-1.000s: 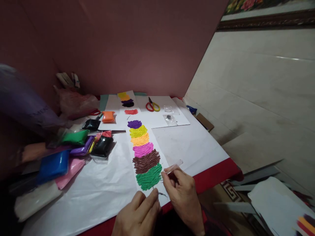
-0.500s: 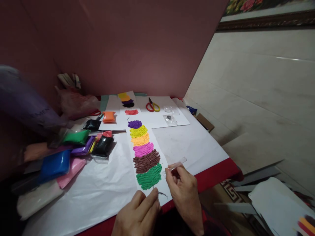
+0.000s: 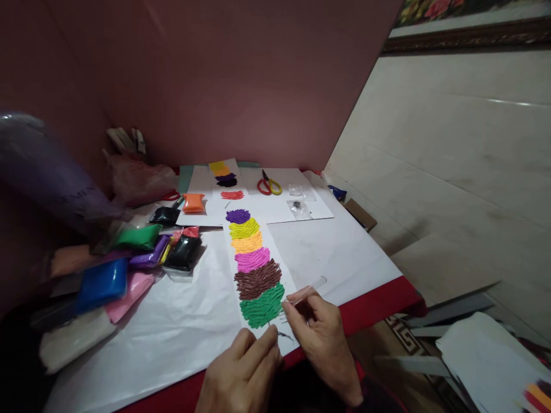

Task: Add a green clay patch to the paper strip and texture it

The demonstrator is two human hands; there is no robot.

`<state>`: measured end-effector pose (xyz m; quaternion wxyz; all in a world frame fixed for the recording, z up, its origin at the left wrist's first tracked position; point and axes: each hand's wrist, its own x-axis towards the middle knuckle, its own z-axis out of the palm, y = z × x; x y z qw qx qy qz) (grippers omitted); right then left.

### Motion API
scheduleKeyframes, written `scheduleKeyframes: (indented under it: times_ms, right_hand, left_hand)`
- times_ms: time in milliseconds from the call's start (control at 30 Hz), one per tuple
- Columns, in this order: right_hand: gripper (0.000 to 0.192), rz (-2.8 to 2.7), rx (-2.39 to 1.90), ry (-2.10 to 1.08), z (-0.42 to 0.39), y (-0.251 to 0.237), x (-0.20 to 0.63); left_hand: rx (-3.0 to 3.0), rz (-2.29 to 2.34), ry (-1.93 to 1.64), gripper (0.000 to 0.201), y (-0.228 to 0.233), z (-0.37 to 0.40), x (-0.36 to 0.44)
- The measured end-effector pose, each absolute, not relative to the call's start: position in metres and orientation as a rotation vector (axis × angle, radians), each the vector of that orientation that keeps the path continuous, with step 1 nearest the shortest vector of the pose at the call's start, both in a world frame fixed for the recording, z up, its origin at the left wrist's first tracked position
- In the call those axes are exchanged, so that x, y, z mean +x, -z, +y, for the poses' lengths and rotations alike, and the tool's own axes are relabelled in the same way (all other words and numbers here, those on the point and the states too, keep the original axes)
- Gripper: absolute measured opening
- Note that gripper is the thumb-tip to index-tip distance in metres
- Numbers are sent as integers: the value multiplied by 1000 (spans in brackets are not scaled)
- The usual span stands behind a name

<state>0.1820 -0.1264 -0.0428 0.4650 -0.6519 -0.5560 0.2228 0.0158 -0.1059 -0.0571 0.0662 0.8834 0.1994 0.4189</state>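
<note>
A long white paper strip lies down the middle of the table, covered in ridged clay bands: purple, yellow, orange, pink, brown and green nearest me. My right hand pinches a clear plastic stick tool, its tip at the right edge of the green band. My left hand rests on the strip's near end, fingertips pressing the paper just below the green clay.
Packets of coloured clay are heaped at the left: blue, pink, green, purple, black, orange. Red-and-yellow scissors and small clear bags lie on white sheets at the back. A second clay-daubed strip lies beyond. The red table edge drops to the floor at the right.
My right hand drew the tool slightly away from the green clay, then brought it back to the band's right edge. My left hand stayed put.
</note>
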Motion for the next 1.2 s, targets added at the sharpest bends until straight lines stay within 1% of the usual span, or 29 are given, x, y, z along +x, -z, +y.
scheduleKeyframes:
  times_ms: [300,633,933,1200]
  right_hand:
    - [19,-1439,-1653,-396,-124,38,180]
    - [15,-1333,-1659,-270,-123,43,180]
    - [12,-1369,-1540,-580,-127,42,182]
    - [14,-1378,-1583,-635,-129,43,182]
  left_hand:
    - [2660,606,-1261,20,55,-106,16]
    - [2658,612,-1277,22,54,-106,17]
    - [2657,620,-1249,21,56,-107,16]
    - [2661,611,-1244,21,56,-107,17]
